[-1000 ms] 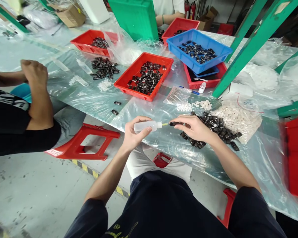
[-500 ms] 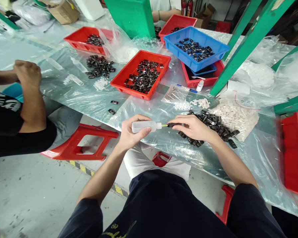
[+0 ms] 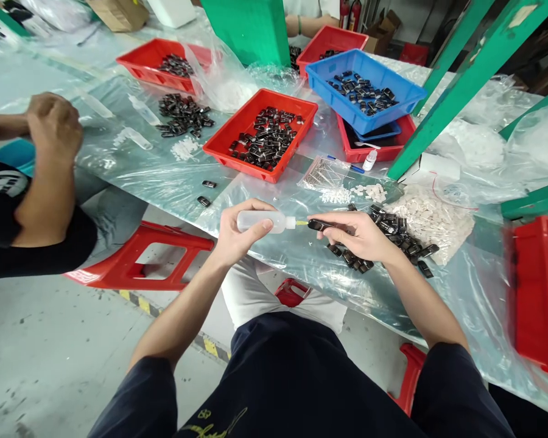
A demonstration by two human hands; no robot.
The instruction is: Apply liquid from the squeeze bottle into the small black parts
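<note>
Translucent plastic bottle [image 3: 262, 221] clasped in the left hand [image 3: 231, 236], black piece [image 3: 318, 224] pinched in the right hand [image 3: 363, 234] above the table [image 3: 256, 187] — yellow nozzle [image 3: 302, 222] at the piece's end — steady wrists, gentle squeeze should serve best.

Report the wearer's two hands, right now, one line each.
Left hand: closed around a translucent bottle, its yellowish tip toward the right hand.
Right hand: closed, holding a small black piece between thumb and fingers.
</note>
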